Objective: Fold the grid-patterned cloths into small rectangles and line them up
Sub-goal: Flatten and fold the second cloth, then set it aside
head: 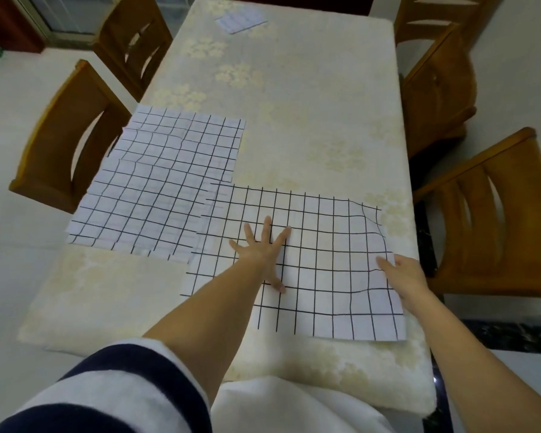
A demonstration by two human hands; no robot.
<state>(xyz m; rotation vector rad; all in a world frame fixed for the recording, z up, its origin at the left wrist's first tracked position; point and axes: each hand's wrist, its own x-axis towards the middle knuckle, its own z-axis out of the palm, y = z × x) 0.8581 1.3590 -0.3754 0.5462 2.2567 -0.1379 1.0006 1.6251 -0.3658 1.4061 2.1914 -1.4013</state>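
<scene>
A white cloth with a black grid [322, 242] lies spread flat on the near right part of the table. My left hand [261, 251] presses on its middle with straight, spread fingers. My right hand [403, 273] rests on the cloth's right edge, where the fabric is rippled; whether its fingers pinch the edge cannot be told. A stack of several more grid cloths [156, 182] lies unfolded on the left, its corner under the near cloth. A small folded grid cloth [241, 20] sits at the table's far end.
The table [319, 104] wears a cream floral cover. Wooden chairs stand on both sides, two on the left [66, 139] and two or more on the right [494, 214]. My striped sleeve fills the bottom left.
</scene>
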